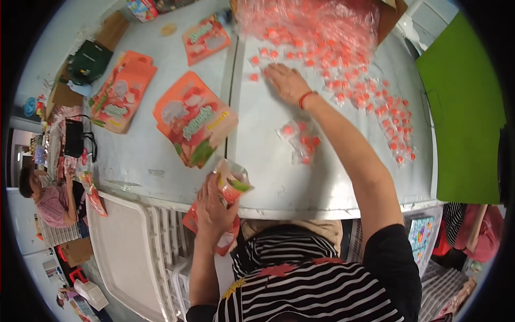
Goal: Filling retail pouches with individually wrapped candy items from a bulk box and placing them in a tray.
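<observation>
The left grip [215, 208] was clamped around a pouch [235, 184], which jutted past the fingers at the near edge of the desk [139, 161]. The right grip [284, 81] reached palm down, fingers stretched apart from the thumb, fingertips just beside loose wrapped candies [254, 78].
</observation>
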